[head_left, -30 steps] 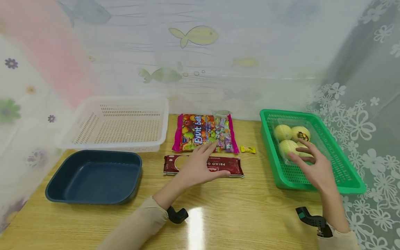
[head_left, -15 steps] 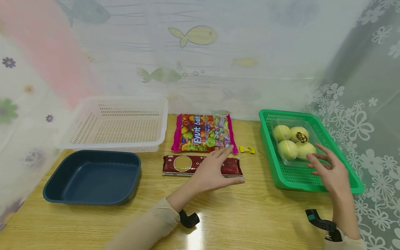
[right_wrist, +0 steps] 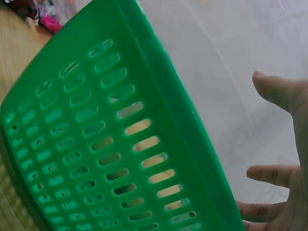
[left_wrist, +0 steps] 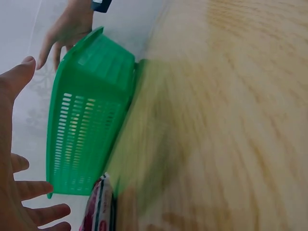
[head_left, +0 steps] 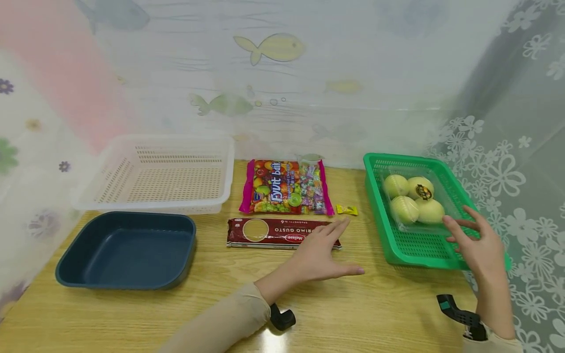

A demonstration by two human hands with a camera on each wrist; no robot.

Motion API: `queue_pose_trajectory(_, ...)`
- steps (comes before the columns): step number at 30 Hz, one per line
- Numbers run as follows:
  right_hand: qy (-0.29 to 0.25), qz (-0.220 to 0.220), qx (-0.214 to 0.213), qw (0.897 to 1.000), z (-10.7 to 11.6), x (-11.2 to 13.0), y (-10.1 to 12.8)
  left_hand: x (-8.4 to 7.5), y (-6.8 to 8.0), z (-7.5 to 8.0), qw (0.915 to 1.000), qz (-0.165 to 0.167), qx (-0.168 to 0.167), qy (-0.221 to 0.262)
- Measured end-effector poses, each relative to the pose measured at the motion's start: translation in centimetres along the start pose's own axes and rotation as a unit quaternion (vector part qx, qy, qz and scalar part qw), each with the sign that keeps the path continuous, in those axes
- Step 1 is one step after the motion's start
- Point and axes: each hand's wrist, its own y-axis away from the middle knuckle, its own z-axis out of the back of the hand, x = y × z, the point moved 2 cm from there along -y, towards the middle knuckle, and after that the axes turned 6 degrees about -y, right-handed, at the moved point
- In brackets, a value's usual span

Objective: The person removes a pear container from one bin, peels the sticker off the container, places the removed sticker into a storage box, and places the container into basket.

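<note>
My left hand (head_left: 315, 255) hovers palm down over the right end of a dark red spaghetti pack (head_left: 269, 232), fingers spread and holding nothing. Over the near right part of a green basket (head_left: 390, 240) is my right hand (head_left: 478, 240), its fingers loosely bent around nothing. Inside that basket lies a clear pack of pale yellow round fruit (head_left: 406, 210) with a dark label. Behind the spaghetti is a pink-edged candy bag (head_left: 282, 189), and a small yellow wrapped candy (head_left: 346, 210) lies to its right. In the right wrist view, the basket's slotted wall (right_wrist: 110, 144) stands beside the fingers.
A white slotted basket (head_left: 227, 189) stands at the back left, with a dark blue tub (head_left: 192, 245) in front of it. A patterned curtain (head_left: 282, 122) hangs behind the wooden table (head_left: 375, 304).
My left hand has moved right across the spaghetti pack, uncovering its left part. The right hand has drawn back rightward from the fruit pack. The baskets and packs stay put.
</note>
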Motion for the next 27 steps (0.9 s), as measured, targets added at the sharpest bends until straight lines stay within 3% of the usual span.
queue_pose_trajectory(11, 0.091, -0.050, 0.010, 0.995, 0.4, -1.1, -1.0, -1.5, -1.1, -1.7, 0.9988, -0.017, 0.012, 0.046)
queue_pose_trajectory(16, 0.104, -0.064, 0.022, 0.992, 0.3, -1.2, -1.4, -2.1, -1.9, -2.3, 0.9972, -0.020, 0.003, 0.071)
queue_pose_trajectory(27, 0.101, -0.075, 0.076, 0.989, 0.3, -1.2, -3.0, -4.0, -3.8, -2.6, 0.9963, -0.006, 0.024, 0.082)
